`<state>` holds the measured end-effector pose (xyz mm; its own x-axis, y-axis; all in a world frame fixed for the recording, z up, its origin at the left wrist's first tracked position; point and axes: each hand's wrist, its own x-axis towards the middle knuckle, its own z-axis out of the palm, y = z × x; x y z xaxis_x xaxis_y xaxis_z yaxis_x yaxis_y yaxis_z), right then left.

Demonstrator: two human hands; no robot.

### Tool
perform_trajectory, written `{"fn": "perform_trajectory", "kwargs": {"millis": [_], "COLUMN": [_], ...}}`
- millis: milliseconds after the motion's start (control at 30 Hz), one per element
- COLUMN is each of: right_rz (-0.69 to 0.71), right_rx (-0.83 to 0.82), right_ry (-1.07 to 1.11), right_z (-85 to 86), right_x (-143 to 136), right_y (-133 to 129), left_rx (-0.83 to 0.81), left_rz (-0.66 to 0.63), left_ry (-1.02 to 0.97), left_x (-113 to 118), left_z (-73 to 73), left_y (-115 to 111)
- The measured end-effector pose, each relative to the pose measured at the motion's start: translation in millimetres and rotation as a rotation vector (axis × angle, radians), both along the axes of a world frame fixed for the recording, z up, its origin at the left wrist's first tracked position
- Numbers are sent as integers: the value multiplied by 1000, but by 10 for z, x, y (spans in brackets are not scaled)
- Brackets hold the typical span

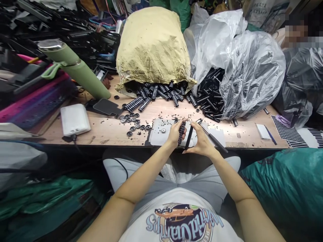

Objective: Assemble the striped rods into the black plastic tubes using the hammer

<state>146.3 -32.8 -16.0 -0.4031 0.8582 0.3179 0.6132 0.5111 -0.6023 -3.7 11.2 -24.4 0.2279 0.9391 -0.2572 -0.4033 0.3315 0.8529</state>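
My left hand (173, 135) is closed around a black cylinder with a pattern of small white squares (181, 132), held upright over the table's front edge. Just to its right, a plain black tube (189, 136) stands pinched lengthwise between the thumb and fingers of my right hand (204, 143). A tool with a metal shaft and black handle (215, 141) lies by the right hand, its handle reaching past the table edge. Under the hands is a pale work sheet (157, 134) with a round black disc (163, 130) and tiny dark bits on it.
Patterned cylinders (153, 92) spill from a yellow sack (153, 47). Black tubes (210, 97) come from a clear plastic bag (252, 74). Round caps (132, 121), a white power bank (75, 121) and a leaning green bottle (80, 74) are left. A person is at far right.
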Motion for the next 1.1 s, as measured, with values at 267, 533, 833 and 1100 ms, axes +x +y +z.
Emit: {"fn": "perform_trajectory", "kwargs": {"millis": [267,533,833,1100], "right_rz": [93,-39,-330,-809], "right_rx": [-35,-110,-59,-211], "right_ry": [34,91,-60,-624], "right_z": [49,-108,-531,-281], "right_x": [-109,-190,-203,640], "right_y": [121,98,86,-180], "left_rx": [-99,-121,796,1210], "left_rz": [-28,-97,-83,-249], "left_ry": [7,97,1163,1437], "left_x": [58,38,67,-107], "left_z": [89,34,-429,-590], "left_y": [-65,-1,-147,-123]}}
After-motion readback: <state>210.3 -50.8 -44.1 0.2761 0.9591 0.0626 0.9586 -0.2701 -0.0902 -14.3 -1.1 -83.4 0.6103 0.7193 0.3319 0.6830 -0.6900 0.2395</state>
